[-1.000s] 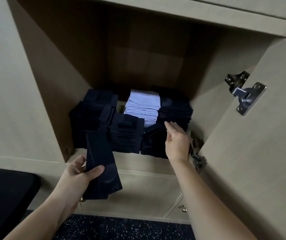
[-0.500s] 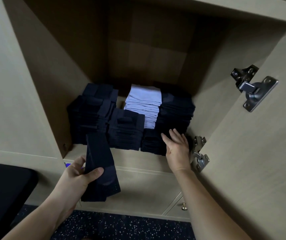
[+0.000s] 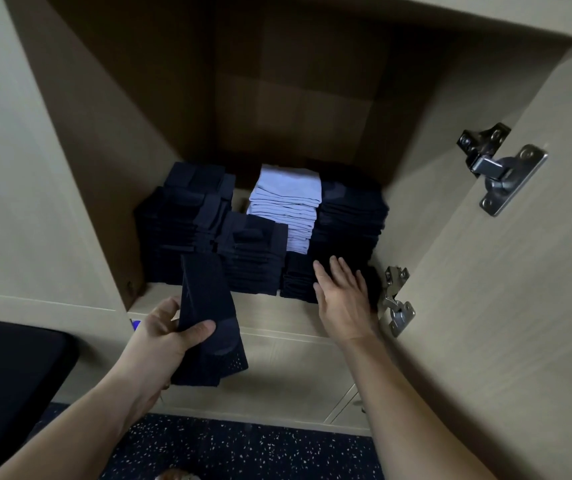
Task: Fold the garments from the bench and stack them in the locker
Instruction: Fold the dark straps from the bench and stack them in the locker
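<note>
One folded navy garment (image 3: 208, 306), a narrow flat strip, is gripped by the left hand (image 3: 160, 337) just outside the locker (image 3: 270, 315), its long axis pointing up and into it. The right hand (image 3: 343, 296) lies flat and empty on the low front-right stack (image 3: 298, 278), up and right of the garment and nearer that likely landing spot.

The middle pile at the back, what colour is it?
The middle pile is pale blue; the head view shows it.

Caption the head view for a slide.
Left hand grips a folded dark garment; right hand lies flat on a low dark stack inside the locker.
</note>
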The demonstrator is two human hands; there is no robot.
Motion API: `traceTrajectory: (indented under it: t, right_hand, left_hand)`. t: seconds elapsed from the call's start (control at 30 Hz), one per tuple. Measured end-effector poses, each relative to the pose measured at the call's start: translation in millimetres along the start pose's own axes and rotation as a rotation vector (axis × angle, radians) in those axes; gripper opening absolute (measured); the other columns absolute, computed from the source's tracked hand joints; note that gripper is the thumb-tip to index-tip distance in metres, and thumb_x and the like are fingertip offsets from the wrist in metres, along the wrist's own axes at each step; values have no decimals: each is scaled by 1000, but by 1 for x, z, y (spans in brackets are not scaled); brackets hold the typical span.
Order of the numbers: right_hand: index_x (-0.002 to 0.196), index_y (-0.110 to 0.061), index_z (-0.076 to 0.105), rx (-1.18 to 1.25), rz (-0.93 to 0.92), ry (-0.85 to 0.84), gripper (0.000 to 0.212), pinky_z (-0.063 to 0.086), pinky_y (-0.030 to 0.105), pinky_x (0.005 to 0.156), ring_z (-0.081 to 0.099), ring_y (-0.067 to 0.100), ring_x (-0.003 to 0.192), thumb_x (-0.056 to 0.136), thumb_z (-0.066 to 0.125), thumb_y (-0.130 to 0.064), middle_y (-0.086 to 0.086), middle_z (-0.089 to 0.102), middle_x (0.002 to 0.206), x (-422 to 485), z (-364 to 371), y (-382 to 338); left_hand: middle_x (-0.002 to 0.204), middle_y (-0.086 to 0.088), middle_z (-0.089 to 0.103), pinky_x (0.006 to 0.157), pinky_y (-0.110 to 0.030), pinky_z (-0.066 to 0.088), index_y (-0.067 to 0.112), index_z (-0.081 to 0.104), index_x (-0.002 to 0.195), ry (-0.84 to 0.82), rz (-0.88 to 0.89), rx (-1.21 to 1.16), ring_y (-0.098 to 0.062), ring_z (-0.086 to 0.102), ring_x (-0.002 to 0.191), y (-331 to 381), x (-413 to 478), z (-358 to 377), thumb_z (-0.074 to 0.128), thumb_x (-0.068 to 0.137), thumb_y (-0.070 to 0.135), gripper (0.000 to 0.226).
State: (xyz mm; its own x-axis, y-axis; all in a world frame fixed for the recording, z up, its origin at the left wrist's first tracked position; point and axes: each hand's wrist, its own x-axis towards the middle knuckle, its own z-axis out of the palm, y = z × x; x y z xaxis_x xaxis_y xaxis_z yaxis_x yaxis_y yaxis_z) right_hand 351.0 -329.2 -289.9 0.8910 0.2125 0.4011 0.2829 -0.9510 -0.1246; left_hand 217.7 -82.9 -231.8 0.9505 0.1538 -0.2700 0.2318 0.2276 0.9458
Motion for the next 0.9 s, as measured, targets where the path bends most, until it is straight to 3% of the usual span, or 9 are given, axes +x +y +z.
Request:
traceTrajectory:
  t: [0.17,0.3,0.43,0.5,0.57,0.63,0.7,0.77,0.9]
  right_hand:
    - [134,-10,56,13,37,-2,53,36,51,107,48,34,131,95,29,-34,20,54,136,-1,-17,-8]
    - [116,-9,68,119,-2,173,42,53,39,79,66,31,95,89,45,-32,8,73,95,-12,-53,-42]
    - [117,-20,68,611,175,-151,38,50,33,81,62,14,93,89,61,-45,-10,70,89,-38,-100,-106]
    - [101,-19,72,894,271,-248,39,51,33,76,63,9,80,80,67,-51,-12,67,79,-53,-113,-134]
    - [69,-4,60,1036,313,-239,41,43,35,59,49,11,59,76,72,-43,-2,53,60,-64,-117,-154]
    - [66,6,52,1070,349,-208,54,41,43,55,44,15,58,69,69,-46,15,49,59,-73,-122,-168]
    - [72,7,57,1054,371,-189,62,45,44,58,45,15,60,63,61,-54,19,53,63,-79,-127,-176]
    - [68,5,55,1052,389,-197,53,39,38,57,41,14,60,66,62,-48,7,47,59,-83,-136,-180]
    - [55,-11,45,1090,523,-220,37,36,26,60,39,10,58,82,68,-21,-4,42,60,-87,-153,-172]
  left_hand:
    - [95,-14,75,53,-37,58,10,59,115,5,6,-10,-32,73,79,5,-5,2,64,88,-1,29]
    - [99,-12,75,62,-46,61,12,60,114,1,18,-10,-32,73,85,16,-17,3,64,88,-1,28]
    - [100,-11,75,63,-40,60,15,60,114,13,45,-6,-30,73,86,27,-36,5,65,88,-3,32]
    - [96,-11,76,64,-38,60,16,61,112,8,78,25,-28,73,85,32,-51,6,65,87,-5,32]
    - [95,-11,76,64,-37,59,14,62,111,0,91,53,-28,74,83,35,-68,4,65,88,-5,31]
    - [97,-12,75,68,-38,57,18,64,111,-20,78,49,-29,72,84,39,-82,-2,65,90,2,27]
    - [105,-11,74,85,-44,43,30,68,112,-46,47,55,-32,64,95,42,-95,-9,63,90,23,23]
    - [111,-11,73,87,-50,32,33,70,112,-77,18,32,-38,60,104,44,-106,-16,55,90,33,26]
    - [107,-9,74,94,-57,44,20,71,110,-14,15,7,-38,66,106,55,-116,-16,46,102,22,25]
